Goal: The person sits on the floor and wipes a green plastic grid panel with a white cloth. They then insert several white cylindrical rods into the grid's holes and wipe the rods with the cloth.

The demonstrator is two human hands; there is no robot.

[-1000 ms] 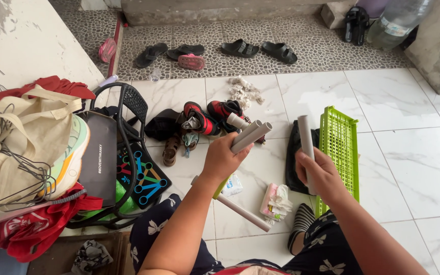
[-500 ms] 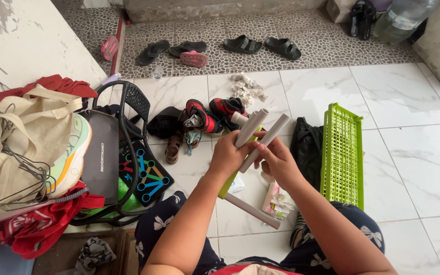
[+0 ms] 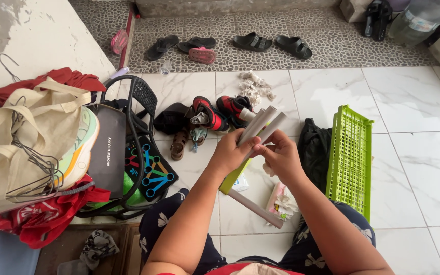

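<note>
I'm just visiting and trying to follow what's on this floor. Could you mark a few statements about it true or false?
1. Both hands hold grey tubes. True: the left hand and right hand meet around them.
2. The green grid panel lies left of the person. False: it is on the right, on the white tiles.
3. Another grey tube lies on the floor below the hands. True.
4. The sandals sit on the white tiles. False: they rest on the pebbled strip beyond.
5. Wire hangers hang over the cream bag. True.

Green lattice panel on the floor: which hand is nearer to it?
Right. The right hand holds the grey tubes just beside the green lattice panel; the left hand is farther off.
</note>
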